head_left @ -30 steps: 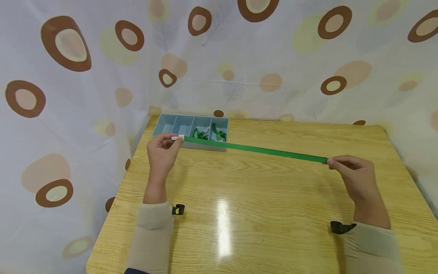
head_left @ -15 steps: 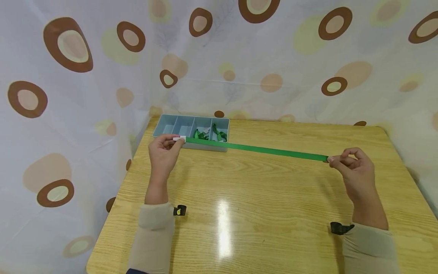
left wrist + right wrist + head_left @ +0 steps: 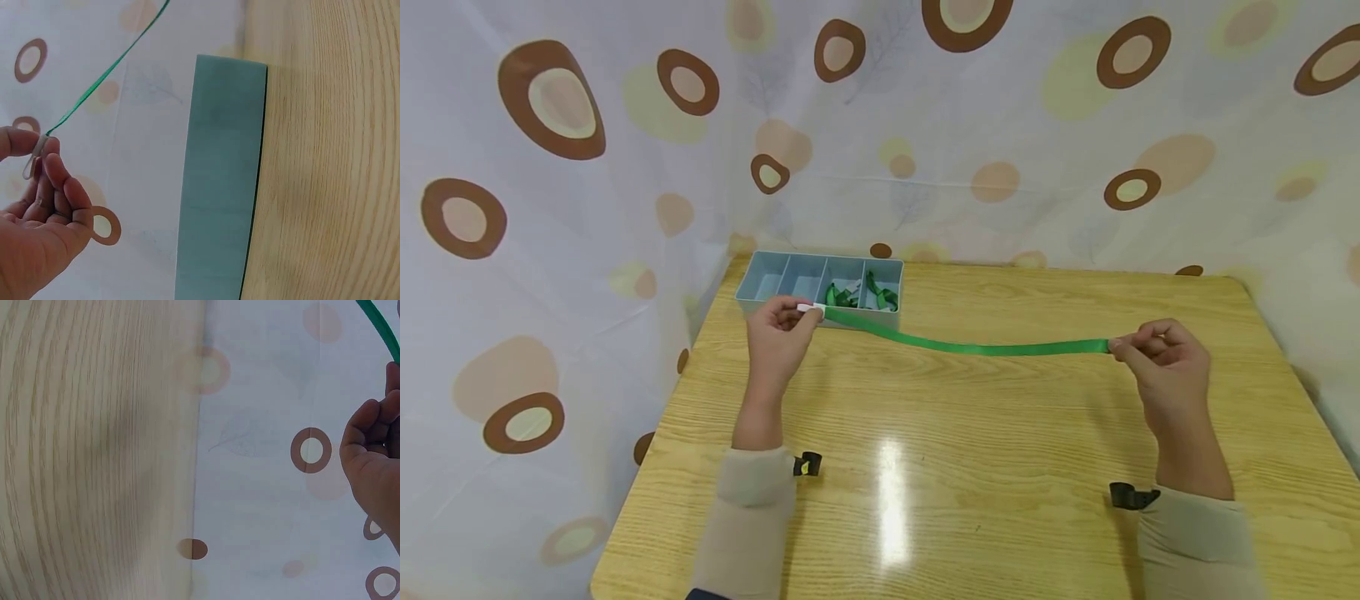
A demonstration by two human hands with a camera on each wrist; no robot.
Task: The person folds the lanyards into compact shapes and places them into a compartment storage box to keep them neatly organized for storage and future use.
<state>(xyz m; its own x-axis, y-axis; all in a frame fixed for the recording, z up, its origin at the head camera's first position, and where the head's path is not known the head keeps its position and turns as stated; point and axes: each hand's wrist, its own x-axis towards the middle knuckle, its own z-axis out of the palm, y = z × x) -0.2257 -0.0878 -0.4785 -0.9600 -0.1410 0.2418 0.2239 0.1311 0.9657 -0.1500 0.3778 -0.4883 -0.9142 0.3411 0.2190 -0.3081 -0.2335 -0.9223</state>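
Observation:
A green lanyard spans the gap between both hands above the table, sagging slightly in its middle. My left hand pinches the white plastic clip at one end between thumb and fingertips. In the left wrist view the clip's looped tip sticks out past the fingers. The other end of the lanyard is pinched by my right hand, whose fingertips cover that end. The right wrist view catches the hand and a short piece of green strap at the right edge.
A blue-grey box with several compartments stands at the back left of the wooden table. Its two right compartments hold more green lanyards with white parts. A patterned curtain borders the table behind and at the sides.
Both hands have come closer together, the left moving right and the right moving slightly left. The lanyard, taut before, now hangs in a shallow curve.

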